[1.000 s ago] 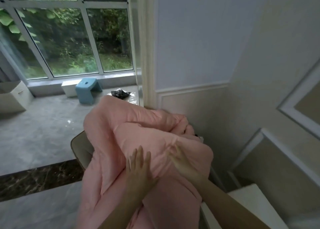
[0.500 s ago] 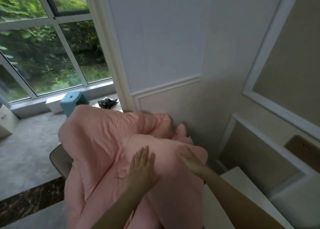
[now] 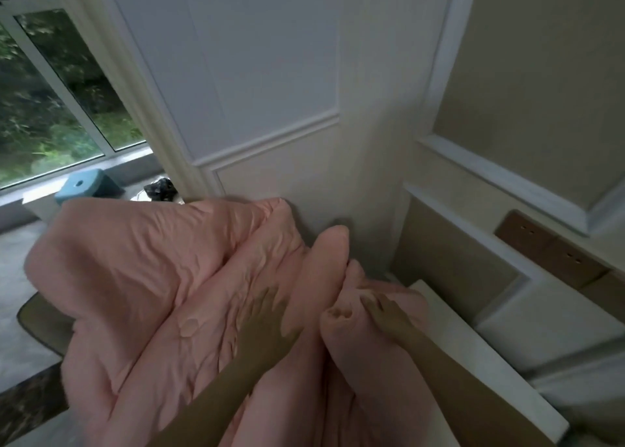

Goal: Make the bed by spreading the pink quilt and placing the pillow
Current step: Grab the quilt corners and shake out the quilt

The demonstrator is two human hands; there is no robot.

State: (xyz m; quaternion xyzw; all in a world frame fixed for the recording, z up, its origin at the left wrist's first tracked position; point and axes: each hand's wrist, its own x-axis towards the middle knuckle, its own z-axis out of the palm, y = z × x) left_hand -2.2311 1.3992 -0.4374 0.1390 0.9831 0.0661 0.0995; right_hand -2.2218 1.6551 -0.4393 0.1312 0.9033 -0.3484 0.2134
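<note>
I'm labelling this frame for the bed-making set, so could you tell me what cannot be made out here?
- Head view: the bed surface is hidden under the bunched pink quilt.
- No pillow can be identified.
- Whether the left hand or right hand grips the quilt or merely rests on it is unclear; their palms face away.
- The dark object near the blue stool is too small and blurred to identify.

wall (image 3: 270, 74): white, panelled | window (image 3: 50, 101): left (greenery outside) | blue stool (image 3: 84, 184) | floor (image 3: 13, 260): grey
</note>
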